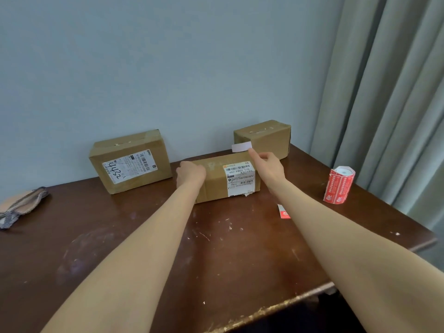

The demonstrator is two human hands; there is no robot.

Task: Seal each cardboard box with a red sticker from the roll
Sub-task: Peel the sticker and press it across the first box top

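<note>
Roughly step one, head view: no red seen on left box [131, 162], back box [266, 138] or mid box [216, 186]. Holding mid box's left end w/ L hand [191, 174], fingers curled over top; pinching sticker [241, 147], white side out, in R hand [268, 164] just over its far edge. Spotted roll [338, 185] upright at table's [144, 236] right. Prob all 3 left to seal.

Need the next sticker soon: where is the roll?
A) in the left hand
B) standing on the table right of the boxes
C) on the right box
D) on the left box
B: the roll stands upright on the table, right of the middle box.
</note>
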